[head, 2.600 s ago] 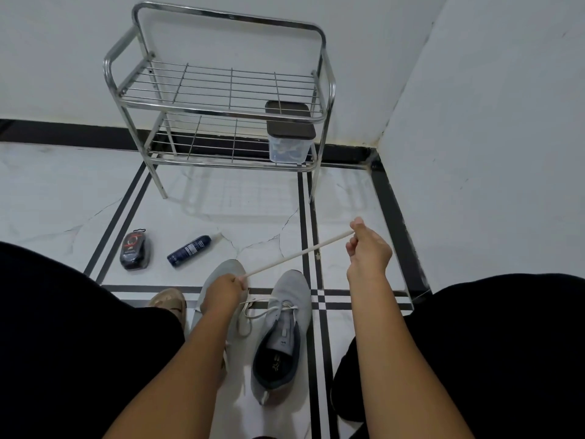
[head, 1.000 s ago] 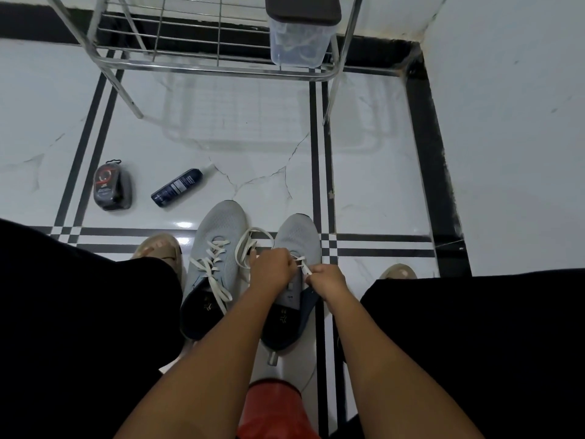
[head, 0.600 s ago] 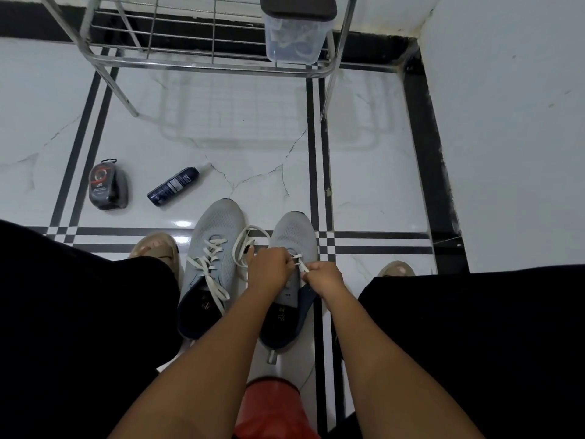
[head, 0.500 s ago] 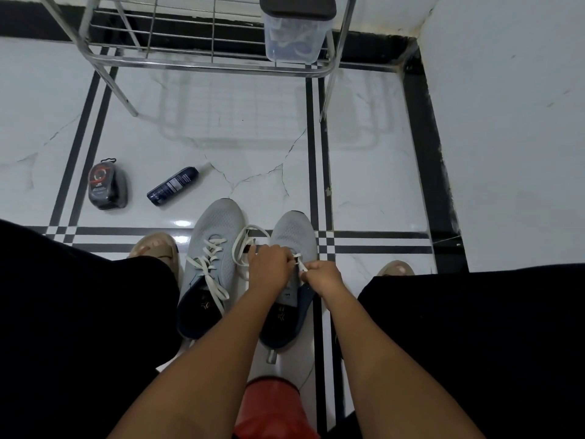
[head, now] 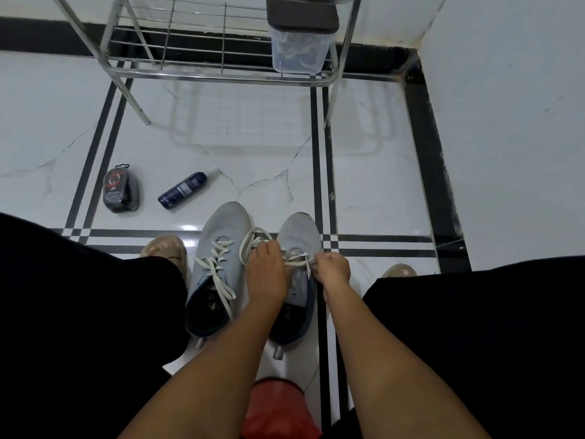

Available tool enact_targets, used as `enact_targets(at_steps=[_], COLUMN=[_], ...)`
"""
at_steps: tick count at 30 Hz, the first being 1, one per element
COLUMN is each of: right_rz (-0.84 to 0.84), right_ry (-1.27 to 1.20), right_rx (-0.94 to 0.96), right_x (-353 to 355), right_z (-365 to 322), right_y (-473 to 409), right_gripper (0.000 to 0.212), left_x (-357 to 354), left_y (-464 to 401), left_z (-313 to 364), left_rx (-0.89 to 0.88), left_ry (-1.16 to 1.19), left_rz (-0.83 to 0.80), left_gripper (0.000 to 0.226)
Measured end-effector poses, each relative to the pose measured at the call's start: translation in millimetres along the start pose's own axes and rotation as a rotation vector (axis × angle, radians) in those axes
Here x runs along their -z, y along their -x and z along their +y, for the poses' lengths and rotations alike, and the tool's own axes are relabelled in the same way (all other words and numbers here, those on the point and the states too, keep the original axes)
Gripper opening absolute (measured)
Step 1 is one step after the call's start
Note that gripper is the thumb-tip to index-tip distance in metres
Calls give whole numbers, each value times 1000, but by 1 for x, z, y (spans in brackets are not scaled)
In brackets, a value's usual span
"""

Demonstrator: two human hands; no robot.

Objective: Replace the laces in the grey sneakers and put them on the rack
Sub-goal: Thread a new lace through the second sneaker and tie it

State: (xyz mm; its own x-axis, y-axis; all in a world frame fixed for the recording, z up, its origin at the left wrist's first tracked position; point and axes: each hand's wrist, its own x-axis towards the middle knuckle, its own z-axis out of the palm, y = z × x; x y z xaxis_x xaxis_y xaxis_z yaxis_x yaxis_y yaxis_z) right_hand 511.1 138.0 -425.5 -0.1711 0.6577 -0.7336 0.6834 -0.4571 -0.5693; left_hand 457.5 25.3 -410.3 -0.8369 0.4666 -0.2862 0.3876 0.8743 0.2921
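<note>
Out on the far left of the white marble floor (head: 259,153), well left of the shoes, lies a dark shoe-polish sponge case (head: 120,191), and nearer the pair a dark blue spray bottle (head: 182,190) on its side. Now the pair itself: the left grey mesh sneaker (head: 218,264) sits fully threaded, its cream lace criss-crossed and its ends lying loose over the tongue, not tied. Touching its right flank stands the right grey mesh sneaker (head: 299,267), and that is where the work is. The left hand (head: 267,274) comes down over the tongue, fingers curled and gripping the cream flat lace (head: 296,258); a slack loop of it arcs between the two toes. Just right of the shoe, the right hand (head: 332,269) pinches the lace's other end at the eyelets. Both grips are clenched on lace, neither released. Only the lower eyelets look crossed, so I judge this shoe about half laced.

Beyond the toes, well apart, waits the chrome wire shoe rack (head: 221,74), with a clear plastic box with a dark lid (head: 299,45) on its right end.

The risks: an uneven pull would leave one end too short to tie; the flat lace could twist in an eyelet; and that slack loop could snag the neighbouring shoe and drag it.
</note>
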Motion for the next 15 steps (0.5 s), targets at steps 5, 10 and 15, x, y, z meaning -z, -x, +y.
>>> enact_targets(at_steps=[5, 10, 15], right_rz=[349, 649, 709], right_ry=[-282, -900, -352], right_rx=[72, 348, 692], right_x=[32, 97, 91], right_z=[-50, -140, -155], right_y=[9, 31, 56], right_gripper=[24, 15, 15], left_x=[11, 14, 11], left_y=[9, 18, 17], left_z=[-6, -12, -19], left_rx=[100, 152, 84], left_ry=[141, 227, 121], left_rz=[-31, -116, -197], left_gripper=[46, 47, 37])
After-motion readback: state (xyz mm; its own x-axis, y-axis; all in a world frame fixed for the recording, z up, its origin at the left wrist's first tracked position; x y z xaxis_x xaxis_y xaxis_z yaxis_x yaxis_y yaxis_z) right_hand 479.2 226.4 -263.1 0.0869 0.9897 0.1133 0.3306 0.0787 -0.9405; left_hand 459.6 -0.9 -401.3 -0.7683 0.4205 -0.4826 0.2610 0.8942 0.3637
